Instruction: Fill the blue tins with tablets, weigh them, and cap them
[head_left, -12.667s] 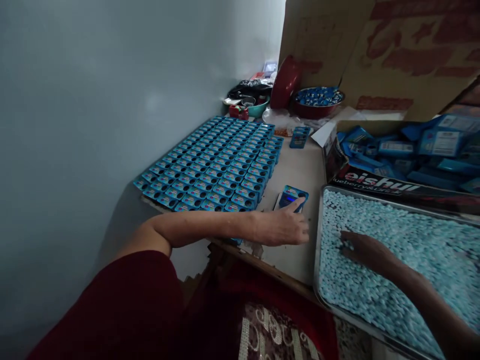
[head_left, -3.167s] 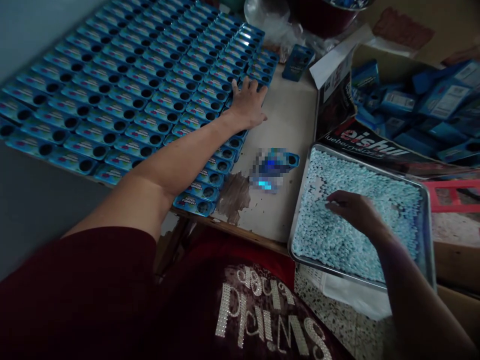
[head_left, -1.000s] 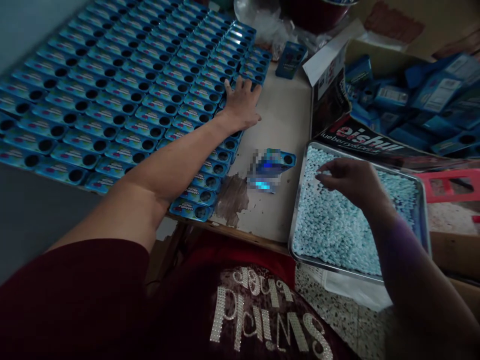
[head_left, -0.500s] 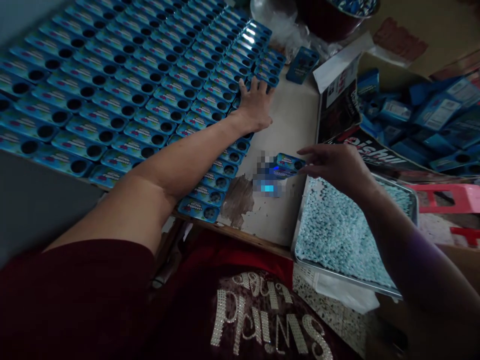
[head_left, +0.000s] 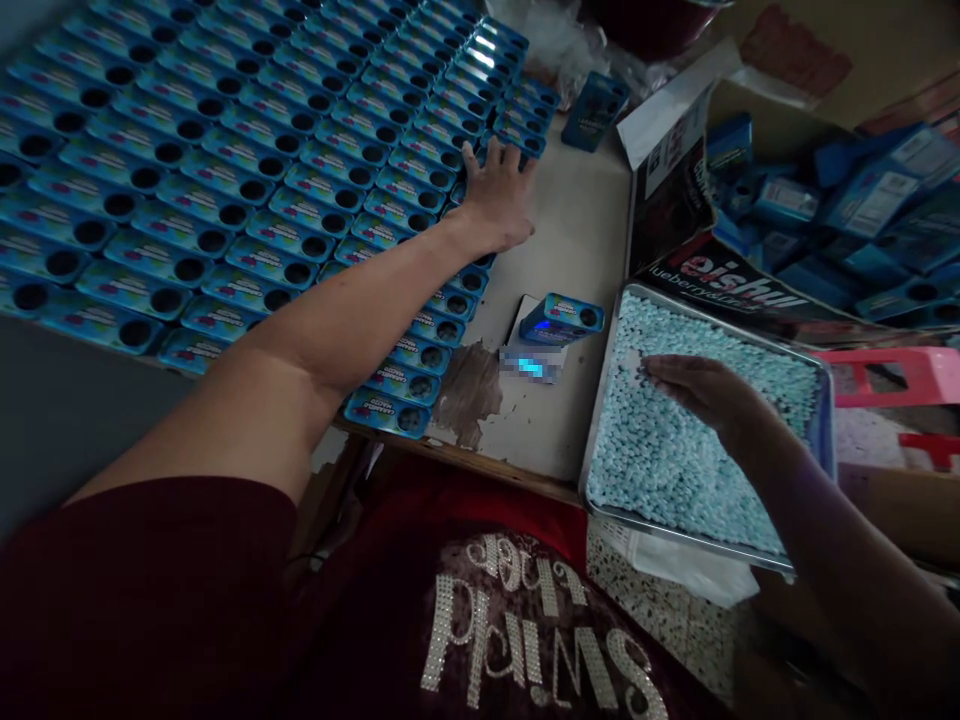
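My left hand [head_left: 499,200] lies with spread fingers at the edge of the rows of blue boxes [head_left: 311,215], each with a round hole in its top. It grips nothing. Over a metal tray [head_left: 592,440] of small pale-blue candies [head_left: 675,480], my right hand [head_left: 697,392] has its fingers stretched out, their tips at the candies near the tray's far left part. Nothing shows in that hand. Left of the tray, a single blue box [head_left: 566,318] stands on a small flat device with a glowing display [head_left: 531,366], apart from both hands.
Another blue box [head_left: 594,110] stands at the table's back, near clear plastic bags [head_left: 551,40]. To the right is an open printed carton [head_left: 667,190] with many blue boxes inside. A pink plastic stool [head_left: 892,378] stands beyond the tray. Table paint is worn [head_left: 472,395].
My right hand has let go of the blue box on the small device and moved right and down to the candies. My left hand stays at the rows. The view has shifted slightly.
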